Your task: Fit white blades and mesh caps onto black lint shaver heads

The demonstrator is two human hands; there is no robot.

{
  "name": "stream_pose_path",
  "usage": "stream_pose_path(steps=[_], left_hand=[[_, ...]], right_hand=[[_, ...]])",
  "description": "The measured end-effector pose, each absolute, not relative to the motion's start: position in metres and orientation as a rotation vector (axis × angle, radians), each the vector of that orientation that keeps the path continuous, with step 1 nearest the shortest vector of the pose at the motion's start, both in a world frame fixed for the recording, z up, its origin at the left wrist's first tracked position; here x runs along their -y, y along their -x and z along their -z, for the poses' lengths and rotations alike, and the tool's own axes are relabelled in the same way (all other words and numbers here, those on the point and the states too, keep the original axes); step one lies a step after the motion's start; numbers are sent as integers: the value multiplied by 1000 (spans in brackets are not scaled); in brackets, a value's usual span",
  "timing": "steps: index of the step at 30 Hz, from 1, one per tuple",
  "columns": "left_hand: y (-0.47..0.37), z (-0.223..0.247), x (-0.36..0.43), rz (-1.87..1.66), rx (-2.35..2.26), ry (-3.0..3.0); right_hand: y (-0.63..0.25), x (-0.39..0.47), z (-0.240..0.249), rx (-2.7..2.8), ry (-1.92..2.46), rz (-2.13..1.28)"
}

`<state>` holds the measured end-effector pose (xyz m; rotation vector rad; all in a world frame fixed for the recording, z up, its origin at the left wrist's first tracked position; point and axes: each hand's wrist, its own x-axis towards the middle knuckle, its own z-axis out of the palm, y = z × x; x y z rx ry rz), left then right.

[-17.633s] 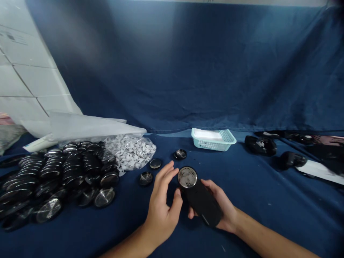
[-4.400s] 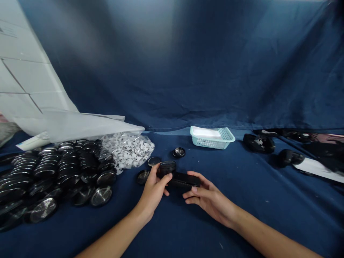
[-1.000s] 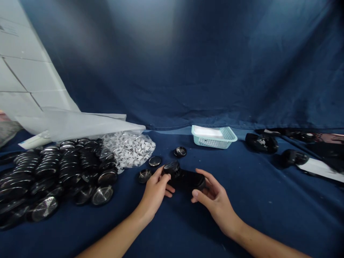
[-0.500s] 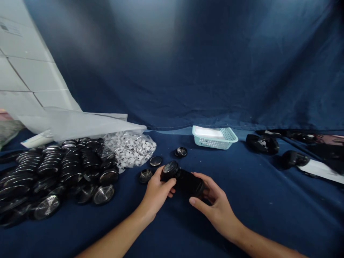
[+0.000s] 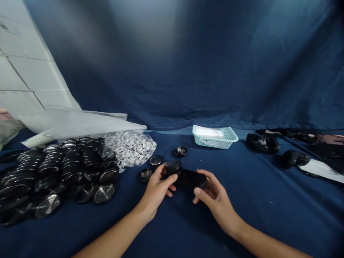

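Observation:
Between my two hands is a black elongated part (image 5: pixel 189 178) with a round, disc-shaped piece (image 5: pixel 173 165) at its left end. My left hand (image 5: pixel 157 188) is closed on that left end, its thumb lying across the front near the disc. My right hand (image 5: pixel 218 200) curls its thumb and fingers round the other end. The part's underside is hidden, and its exact kind cannot be made out. Close by my left hand lie a perforated round black cover (image 5: pixel 145 175) and a flatter disc (image 5: pixel 156 160). Farther back is another round cover (image 5: pixel 181 151).
Rows of shiny black round covers (image 5: pixel 72 166) fill the left side. Behind them lies a clear bag of small white-grey pieces (image 5: pixel 137 148). A pale green basket (image 5: pixel 215 143) stands at the back. More black parts (image 5: pixel 262 143) lie to the right, before a blue curtain (image 5: pixel 188 71).
The black part has turned in my hands; its disc end now tips away and its right end sits slightly higher and farther right. My right hand has shifted a little with it.

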<state>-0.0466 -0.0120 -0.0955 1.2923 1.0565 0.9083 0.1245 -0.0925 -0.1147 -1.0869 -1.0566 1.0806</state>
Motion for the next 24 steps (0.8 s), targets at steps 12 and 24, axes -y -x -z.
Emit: stream_pose_path(steps=[12, 24], left_hand=[[44, 90, 21, -950, -846, -1138], [44, 92, 19, -848, -685, -707]], right_hand=[[-129, 91, 121, 1068, 956, -1194], [-130, 100, 115, 1580, 1168, -723]])
